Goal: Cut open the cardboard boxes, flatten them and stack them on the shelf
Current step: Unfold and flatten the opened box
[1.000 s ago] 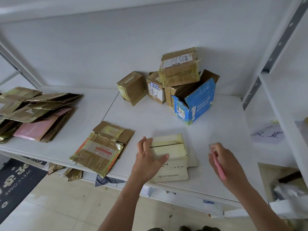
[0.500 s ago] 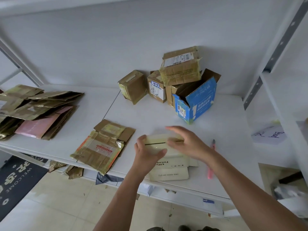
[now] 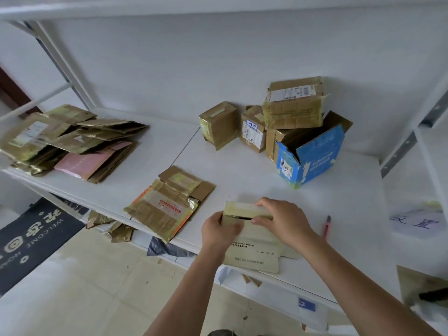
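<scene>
A small cream cardboard box (image 3: 252, 253) with black print lies near the front edge of the white shelf (image 3: 266, 180); a dark slit runs across its top. My left hand (image 3: 219, 230) grips the box's left end. My right hand (image 3: 282, 220) curls over its far top edge, thumb at the slit. A pink utility knife (image 3: 325, 227) lies on the shelf just right of my right wrist, in neither hand. One flattened taped box (image 3: 167, 203) lies left of the cream box. A stack of flattened boxes (image 3: 70, 141) sits at the far left.
Several uncut taped boxes cluster at the back: one small box (image 3: 219, 123), a labelled box (image 3: 253, 128), a box stacked on top (image 3: 294, 103) and an open blue box (image 3: 312, 156). A paper sheet with handwriting (image 3: 414, 223) lies at right. Cardboard scraps (image 3: 116, 230) and a dark welcome mat (image 3: 31, 236) are on the floor.
My right hand put the pink knife down on the shelf and moved left onto the cream box's top. My left hand stayed on the box, and the slit at its top has opened slightly.
</scene>
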Demonstrator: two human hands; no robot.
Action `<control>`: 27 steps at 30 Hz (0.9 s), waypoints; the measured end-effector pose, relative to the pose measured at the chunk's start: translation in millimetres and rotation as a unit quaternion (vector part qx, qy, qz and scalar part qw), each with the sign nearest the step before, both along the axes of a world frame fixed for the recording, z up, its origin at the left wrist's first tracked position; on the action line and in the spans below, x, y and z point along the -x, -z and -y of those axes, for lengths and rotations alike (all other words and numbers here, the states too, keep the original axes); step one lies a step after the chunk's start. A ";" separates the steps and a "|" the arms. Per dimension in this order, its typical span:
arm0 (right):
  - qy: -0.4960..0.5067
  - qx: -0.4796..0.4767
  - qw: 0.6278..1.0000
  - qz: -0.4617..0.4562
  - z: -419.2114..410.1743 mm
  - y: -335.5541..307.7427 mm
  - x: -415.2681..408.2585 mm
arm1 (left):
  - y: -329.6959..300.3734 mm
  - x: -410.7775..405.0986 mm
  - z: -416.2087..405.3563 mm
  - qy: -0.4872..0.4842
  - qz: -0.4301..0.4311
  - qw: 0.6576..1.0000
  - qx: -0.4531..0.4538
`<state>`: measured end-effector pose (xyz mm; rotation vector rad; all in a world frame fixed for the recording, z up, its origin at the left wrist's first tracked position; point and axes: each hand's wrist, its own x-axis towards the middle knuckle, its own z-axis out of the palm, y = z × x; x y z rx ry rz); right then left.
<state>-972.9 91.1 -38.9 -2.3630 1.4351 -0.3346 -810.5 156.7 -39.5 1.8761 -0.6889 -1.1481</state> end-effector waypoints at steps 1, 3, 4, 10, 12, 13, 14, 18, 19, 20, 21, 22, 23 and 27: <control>-0.021 0.030 0.999 -0.040 -0.4 0.1 -0.4 | -0.1 -0.6 -0.5 0.001 -0.002 1.000 0.001; -0.058 0.074 0.989 -0.111 -1.5 0.6 -1.3 | -0.8 -1.4 -1.4 0.005 -0.004 1.000 0.002; -0.063 0.085 0.987 -0.119 -1.2 0.4 -1.0 | -1.1 -1.5 -1.8 0.008 -0.004 1.000 0.004; -0.012 -0.017 0.999 0.046 14.2 -9.0 13.8 | -4.2 -0.4 -7.3 0.062 0.005 0.998 0.030; -0.010 -0.060 0.994 0.086 15.0 -17.1 15.2 | -5.2 -1.9 -7.5 0.079 0.009 0.996 0.031; -0.011 -0.068 0.993 0.097 13.9 -21.6 15.2 | -7.0 -2.4 -7.8 0.087 0.009 0.996 0.033; -0.013 -0.062 0.993 0.096 11.9 -26.3 14.7 | -9.5 -2.5 -7.2 0.094 0.007 0.995 0.038; -0.017 0.132 0.991 0.034 1.3 -53.8 5.8 | -25.0 3.2 1.4 0.055 -0.020 0.992 0.113; -0.029 0.198 0.979 0.034 -0.9 -60.9 2.3 | -29.9 6.8 4.7 0.031 -0.033 0.989 0.140; -0.044 0.247 0.967 0.043 -2.9 -68.1 -0.6 | -33.8 10.1 7.9 0.003 -0.038 0.986 0.164; -0.058 0.274 0.958 0.052 -3.8 -74.2 -2.9 | -36.7 12.3 11.0 -0.022 -0.037 0.982 0.184; -0.069 0.284 0.955 0.052 -4.2 -78.2 -4.2 | -37.2 13.3 13.5 -0.037 -0.032 0.980 0.195; -0.077 0.274 0.957 0.050 -3.5 -77.7 -4.6 | -36.2 13.0 14.6 -0.040 -0.028 0.980 0.191; -0.035 0.080 0.994 0.063 -1.1 -45.5 7.3 | -18.0 9.7 5.5 0.043 -0.046 0.993 0.095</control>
